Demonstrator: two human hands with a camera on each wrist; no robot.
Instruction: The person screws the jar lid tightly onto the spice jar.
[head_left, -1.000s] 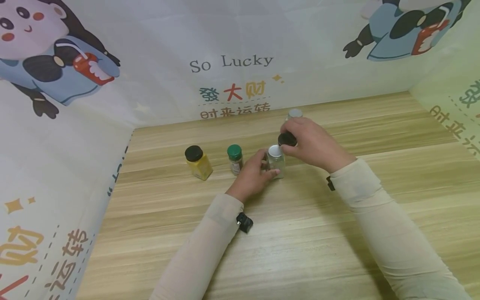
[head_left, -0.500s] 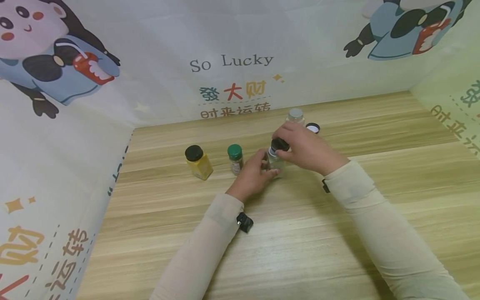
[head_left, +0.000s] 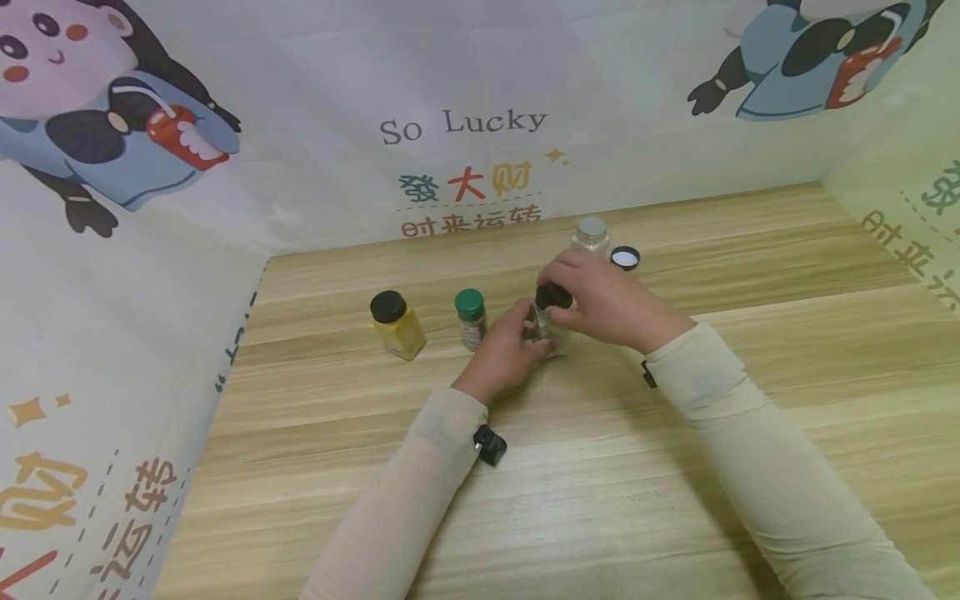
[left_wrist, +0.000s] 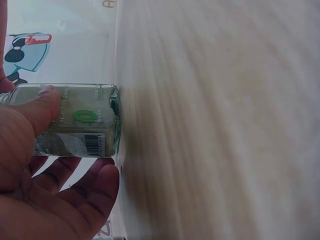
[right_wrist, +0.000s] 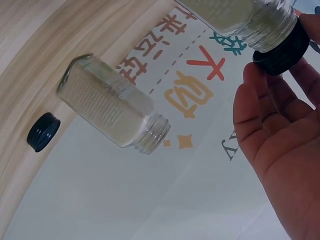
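On the wood table (head_left: 570,500), the left hand (head_left: 501,356) grips a glass jar (left_wrist: 82,131) and the right hand (head_left: 617,304) pinches a black lid (head_left: 553,296) over its mouth.
The wall cloth (head_left: 330,79) has big cartoon people (head_left: 78,125), cut off by the edges. Both sleeves (head_left: 382,508) run out at the bottom. The left thumb lies on the glass jar, fingers bent around it; the right hand hides part of it from above. An open jar (right_wrist: 112,102) stands behind, its bottom hidden too. The yellow jar (head_left: 402,335) shows well, but its marks are too small to read. The left hand covers a bit of the green-topped bottle (head_left: 471,321). I can't tell if the black lid is on tight. A loose lid (head_left: 625,257) lies by the open jar, white side up.
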